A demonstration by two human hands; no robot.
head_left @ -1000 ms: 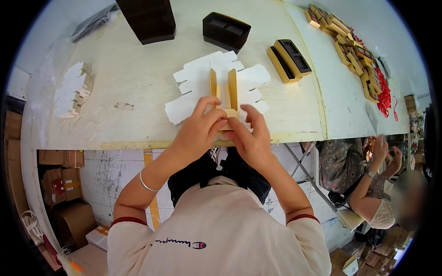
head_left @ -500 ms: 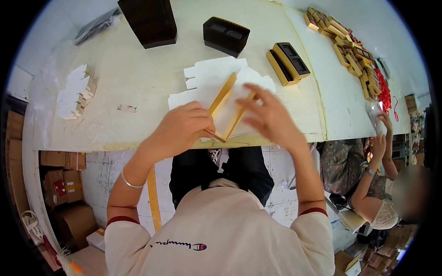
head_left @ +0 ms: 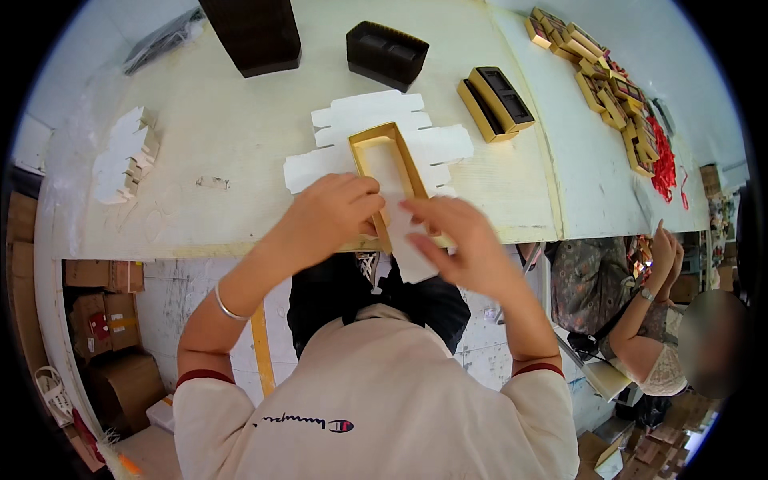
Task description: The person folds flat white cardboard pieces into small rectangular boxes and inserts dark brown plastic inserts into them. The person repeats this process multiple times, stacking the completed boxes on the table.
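Note:
A gold-sided cardboard box point(head_left: 409, 166) with a pale inside is partly folded in front of me. Its side walls and far end stand up, while a white flap point(head_left: 412, 254) hangs at its near end past the table edge. My left hand point(head_left: 336, 212) is closed on the left wall near that end, its fingertips partly hidden. Over the near right corner is my right hand point(head_left: 458, 240), slightly blurred, thumb and fingers apart. Flat white box blanks point(head_left: 368, 106) lie fanned under and beyond the box.
Farther off stand a tall dark stack of trays point(head_left: 256, 36), a shorter dark tray stack point(head_left: 387, 54) and gold boxes with dark inserts point(head_left: 496, 104). Folded white blanks point(head_left: 126, 156) lie left. At right are several gold boxes point(head_left: 608, 88), red ribbon point(head_left: 662, 160) and a seated co-worker point(head_left: 648, 352).
The gold walls have spread from a narrow V into a rectangular tray shape, and the near white flap now shows. My right hand has moved nearer to me. The co-worker's hands have shifted.

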